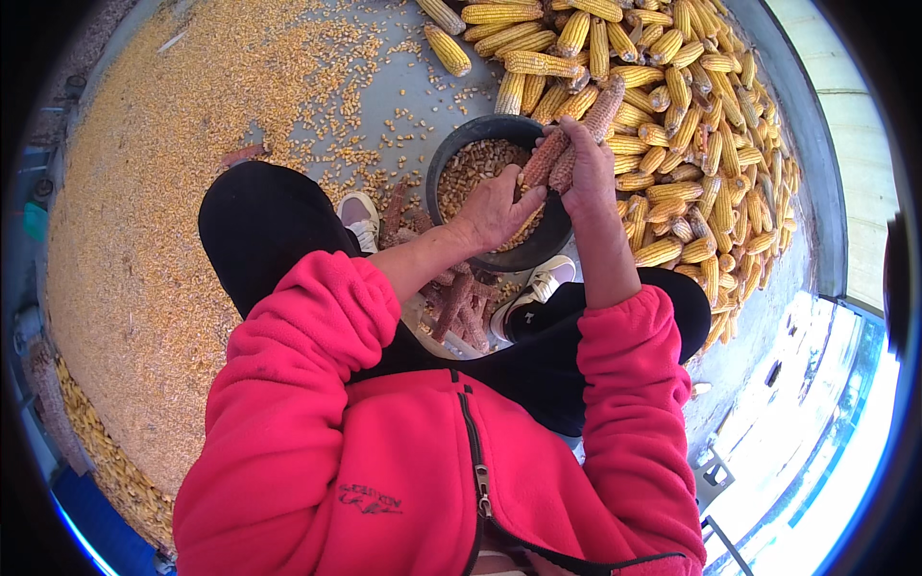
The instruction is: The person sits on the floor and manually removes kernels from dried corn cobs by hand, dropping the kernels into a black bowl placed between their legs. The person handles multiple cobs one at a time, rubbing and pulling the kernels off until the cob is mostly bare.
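Over a dark round basin partly filled with loose corn kernels, both my hands meet. My right hand is closed around reddish stripped corn cobs, tilted above the basin's right side. My left hand is curled at their lower end, thumb pointing right; bright yellow kernels show just below it. Whether these belong to an ear in its grip or lie loose in the basin is unclear. More stripped cobs lie in a heap between my feet.
A large pile of yellow corn ears rises at the right. Loose kernels spread widely across the floor at the left, with one reddish cob among them. My shoes flank the basin's near side. A pale wall stands at the far right.
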Available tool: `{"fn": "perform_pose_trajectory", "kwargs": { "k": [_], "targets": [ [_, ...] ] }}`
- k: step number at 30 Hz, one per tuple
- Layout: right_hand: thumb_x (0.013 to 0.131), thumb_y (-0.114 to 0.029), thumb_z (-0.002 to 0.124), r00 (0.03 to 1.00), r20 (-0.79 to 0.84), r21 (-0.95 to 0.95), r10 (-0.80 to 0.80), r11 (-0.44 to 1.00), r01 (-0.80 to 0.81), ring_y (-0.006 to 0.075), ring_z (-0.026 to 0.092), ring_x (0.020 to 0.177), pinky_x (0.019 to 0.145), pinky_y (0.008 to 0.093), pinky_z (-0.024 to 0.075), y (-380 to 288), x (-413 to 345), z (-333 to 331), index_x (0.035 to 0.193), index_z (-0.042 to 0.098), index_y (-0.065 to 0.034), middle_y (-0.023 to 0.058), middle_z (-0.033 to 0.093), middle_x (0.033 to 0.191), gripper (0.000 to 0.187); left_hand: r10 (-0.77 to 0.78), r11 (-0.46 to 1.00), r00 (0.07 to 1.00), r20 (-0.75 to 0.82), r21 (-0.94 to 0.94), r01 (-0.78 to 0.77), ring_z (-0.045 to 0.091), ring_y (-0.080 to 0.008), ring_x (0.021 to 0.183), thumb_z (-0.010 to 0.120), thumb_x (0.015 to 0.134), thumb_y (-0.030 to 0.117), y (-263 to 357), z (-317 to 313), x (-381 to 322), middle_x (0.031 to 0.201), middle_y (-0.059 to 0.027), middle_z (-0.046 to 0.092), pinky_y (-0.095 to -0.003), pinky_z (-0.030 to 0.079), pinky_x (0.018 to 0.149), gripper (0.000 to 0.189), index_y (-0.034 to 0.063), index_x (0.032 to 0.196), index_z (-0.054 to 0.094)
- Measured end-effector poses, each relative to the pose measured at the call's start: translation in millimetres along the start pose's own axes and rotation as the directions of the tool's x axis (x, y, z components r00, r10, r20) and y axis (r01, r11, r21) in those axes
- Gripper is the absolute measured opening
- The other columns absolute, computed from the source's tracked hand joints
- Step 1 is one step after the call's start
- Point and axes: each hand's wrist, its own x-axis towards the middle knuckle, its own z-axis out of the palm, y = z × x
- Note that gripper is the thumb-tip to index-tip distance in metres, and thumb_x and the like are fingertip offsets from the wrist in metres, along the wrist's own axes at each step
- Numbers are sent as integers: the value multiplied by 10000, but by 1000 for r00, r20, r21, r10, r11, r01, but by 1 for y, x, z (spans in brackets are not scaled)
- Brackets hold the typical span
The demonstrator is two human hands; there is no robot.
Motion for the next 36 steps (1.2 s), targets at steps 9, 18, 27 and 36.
{"fn": "perform_pose_trajectory", "kwargs": {
  "k": [9, 18, 27, 36],
  "targets": [
    [848, -166, 651, 1000, -2, -4, -5, 1000, 5, 211, 636, 646, 578, 340, 542, 0, 1, -1, 892, 595, 21, 114, 651, 777, 199, 8, 1000, 1000, 6, 3, -8, 576, -457, 912, 467, 889, 594, -1, -1, 1, 898, -295, 588, -473, 443, 792, 637, -28, 1028, 485],
    [841, -171, 660, 1000, 18, -22, 4, 1000, -3, 233, 652, 707, 623, 363, 567, -1, 1, -1, 950, 583, 39, 143, 662, 831, 249, 3, 1000, 1000, -6, -2, -3, 595, -432, 894, 486, 893, 565, -3, 2, 2, 887, -274, 600, -459, 452, 781, 591, -9, 1031, 497],
    [848, -165, 649, 1000, -2, -3, 1, 1000, -1, 211, 633, 644, 568, 336, 540, 2, 2, -2, 903, 585, 29, 123, 648, 786, 211, -6, 1000, 1000, -2, 4, 6, 597, -438, 875, 488, 891, 568, -3, 1, 1, 859, -270, 602, -464, 455, 769, 591, -8, 1020, 495],
    [847, -167, 650, 1000, -9, -23, -2, 1000, 2, 210, 637, 652, 574, 332, 541, 4, 3, -3, 898, 590, 31, 122, 651, 785, 213, -5, 1000, 1000, 13, 18, 5, 581, -453, 921, 465, 882, 608, -3, 1, 1, 909, -294, 592, -474, 446, 799, 648, -23, 1025, 495]
  ]
}}
